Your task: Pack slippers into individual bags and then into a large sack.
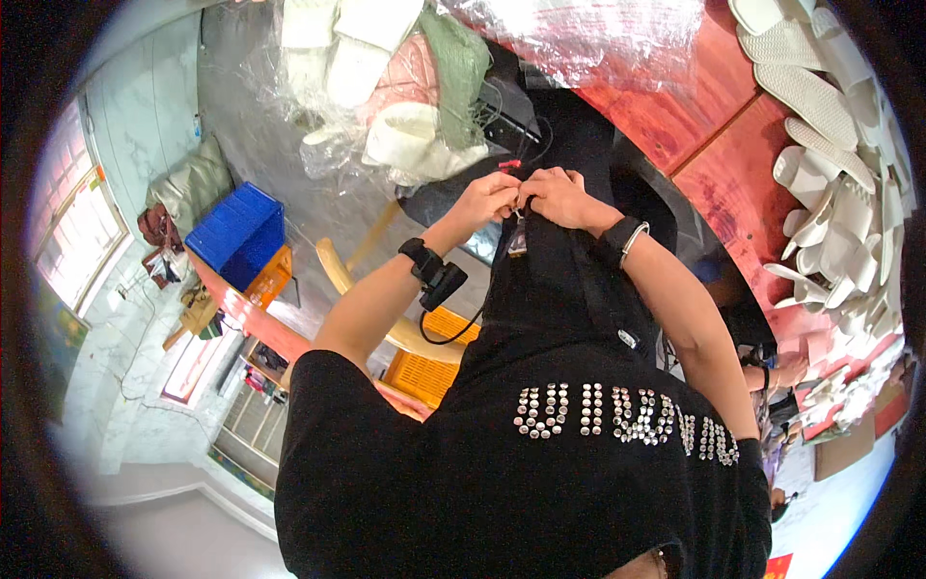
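In front of my waist, my left hand point(488, 201) and my right hand point(559, 198) meet with fingertips almost touching. The left one is closed in a pinch; what lies between its fingers is too small to make out. My right fingers are curled closed over the upper edge of a black cloth point(550, 265) that hangs against my body. A small shiny metal piece point(521, 214) shows just below the fingertips. Just beyond them lies a small red piece point(509, 164) by a thin black cable. Dark bands with devices sit on both wrists.
A plastic-wrapped bundle of white, pink and green pieces point(400, 96) lies ahead. On the right, a red wooden table point(719, 183) bears several white shoe soles point(805, 101). At left stand a blue crate point(236, 227), an orange crate point(268, 280) and a curved wooden chair part point(333, 265). Another person's arm point(779, 372) shows at right.
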Available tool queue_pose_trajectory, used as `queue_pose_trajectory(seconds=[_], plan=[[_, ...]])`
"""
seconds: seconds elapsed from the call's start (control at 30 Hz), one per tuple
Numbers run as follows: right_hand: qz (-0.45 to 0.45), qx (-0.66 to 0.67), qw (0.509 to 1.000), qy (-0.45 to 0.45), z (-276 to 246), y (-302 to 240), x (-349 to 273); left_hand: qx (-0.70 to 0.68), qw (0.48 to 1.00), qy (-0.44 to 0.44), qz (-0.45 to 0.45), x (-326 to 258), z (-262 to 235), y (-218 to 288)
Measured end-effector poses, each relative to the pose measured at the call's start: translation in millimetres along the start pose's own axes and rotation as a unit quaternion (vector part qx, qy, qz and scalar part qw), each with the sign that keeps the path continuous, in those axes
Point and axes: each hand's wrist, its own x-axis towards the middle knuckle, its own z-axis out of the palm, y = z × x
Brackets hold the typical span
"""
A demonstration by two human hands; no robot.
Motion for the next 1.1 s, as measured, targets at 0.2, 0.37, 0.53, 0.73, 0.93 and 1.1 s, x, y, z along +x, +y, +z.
queue_pose_trajectory(seconds=[0.2,0.37,0.53,0.73,0.93,1.1], plan=[[-0.116,0.127,0.978,0.114,2.3,17.2,-33.2,-0.066,0.996,0.043,0.048,1.0,25.9,-34.2],[-0.083,0.206,0.93,0.294,26.1,8.8,-46.9,0.125,0.962,0.198,0.141,-15.9,54.3,-47.0],[-0.042,0.219,0.942,0.251,33.1,8.1,-74.9,0.323,0.877,0.214,0.284,-31.9,78.2,-72.6],[-0.037,0.043,0.991,0.119,66.4,-9.8,-92.8,0.281,0.943,-0.039,0.174,-45.1,70.8,-85.7],[0.042,0.049,0.994,0.092,66.7,8.3,-142.0,-0.131,0.976,-0.042,-0.17,-77.3,69.7,-75.9],[0.025,0.254,0.938,0.237,56.0,61.6,-190.1,0.05,0.981,-0.104,-0.157,-48.5,78.0,-34.4]])
